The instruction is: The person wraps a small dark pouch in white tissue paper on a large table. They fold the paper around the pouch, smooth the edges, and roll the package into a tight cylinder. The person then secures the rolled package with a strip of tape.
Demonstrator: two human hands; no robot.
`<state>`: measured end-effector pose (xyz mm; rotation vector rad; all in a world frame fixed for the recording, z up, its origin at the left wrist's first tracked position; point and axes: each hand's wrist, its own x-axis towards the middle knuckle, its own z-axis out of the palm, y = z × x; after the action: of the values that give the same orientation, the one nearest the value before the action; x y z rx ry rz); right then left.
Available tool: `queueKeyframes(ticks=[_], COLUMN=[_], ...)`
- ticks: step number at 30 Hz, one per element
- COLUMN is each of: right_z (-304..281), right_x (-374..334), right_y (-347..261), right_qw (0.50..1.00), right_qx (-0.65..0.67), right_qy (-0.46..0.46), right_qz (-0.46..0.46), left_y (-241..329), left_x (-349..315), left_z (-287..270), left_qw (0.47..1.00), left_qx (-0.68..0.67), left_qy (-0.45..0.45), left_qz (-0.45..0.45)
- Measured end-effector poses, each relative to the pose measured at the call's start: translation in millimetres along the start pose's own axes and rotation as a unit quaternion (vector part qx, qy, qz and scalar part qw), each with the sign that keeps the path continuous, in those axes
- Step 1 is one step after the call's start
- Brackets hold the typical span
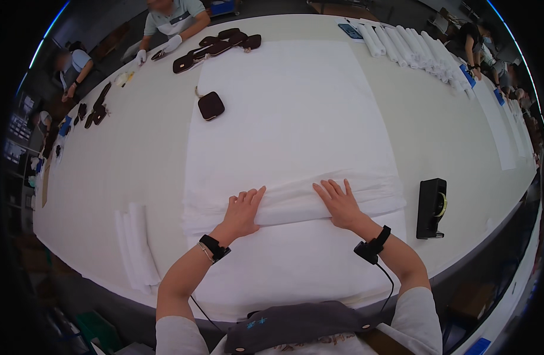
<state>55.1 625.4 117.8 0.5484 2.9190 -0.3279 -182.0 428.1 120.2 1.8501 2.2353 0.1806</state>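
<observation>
Both hands lie flat, fingers spread, on a thick fold of white cloth (295, 198) that runs crosswise over a long white sheet spread down the pale table (124, 160). The left hand (243, 212) presses the fold near its left part and the right hand (338, 204) presses it to the right of the middle; neither hand pinches or clamps anything, the palms only bear down. The fold looks loose and layered, with ruffled edges at the left end, so the likely trouble is that it springs open or slides askew if the pressure is uneven, leaving one end wider than the other. The far ends of the fold lie outside both palms and could lag or bunch. A black tape dispenser (432, 208) stands near the right end of the cloth, close enough to snag a dragged edge. Small rolled white cloths (137, 245) lie at the left, and a dark brown pouch (211, 106) rests on the sheet's far left edge, well apart from the hands.
</observation>
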Motion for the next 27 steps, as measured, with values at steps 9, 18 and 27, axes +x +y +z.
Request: queueKeyframes(ticks=[9, 18, 27], right_z=[-15, -27, -18], right_x=[-39, -64, -85], right_y=[109, 156, 196], right_qw=[0.987, 0.946, 0.833], right_qx=[-0.065, 0.053, 0.392], right_qy=[0.020, 0.002, 0.127], right_qz=[0.144, 0.321, 0.369], left_y=[-9, -38, -36], left_x=[-16, -50, -46], left_z=[9, 2, 4], left_qw=[0.998, 0.999, 0.999], left_qx=[-0.030, -0.023, -0.022], left_qy=[-0.053, -0.013, -0.018], left_qz=[0.001, -0.038, -0.047])
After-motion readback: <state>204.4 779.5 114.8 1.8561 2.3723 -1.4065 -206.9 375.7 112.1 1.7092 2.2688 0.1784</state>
